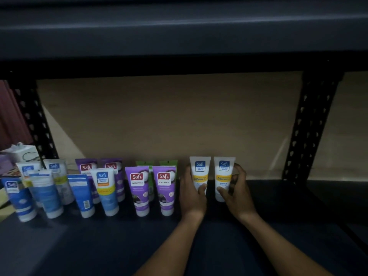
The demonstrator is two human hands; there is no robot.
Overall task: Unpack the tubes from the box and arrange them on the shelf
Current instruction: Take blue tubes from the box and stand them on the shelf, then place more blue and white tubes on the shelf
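Tubes stand cap-down in rows on a dark shelf (119,242), the view running from a cluster of blue tubes (45,194) at the far left, past a white-and-blue tube with a yellow band (106,191), to two purple tubes (151,189) side by side, with green tubes (157,164) partly hidden behind them. Just right of the purple pair, the left hand (192,193) wraps a white tube with a yellow band (199,172), fingers behind it and thumb pressed on its front. Beside it, nearly touching, a second matching white tube (224,176) is clasped by the right hand (238,189), thumb across the front and fingertips (238,166) curled round its far side. Both tubes stand upright, labels facing forward, at the right end of the row. To the right of the right hand, the shelf's perforated black upright (310,126) rises against a tan back panel (169,116).
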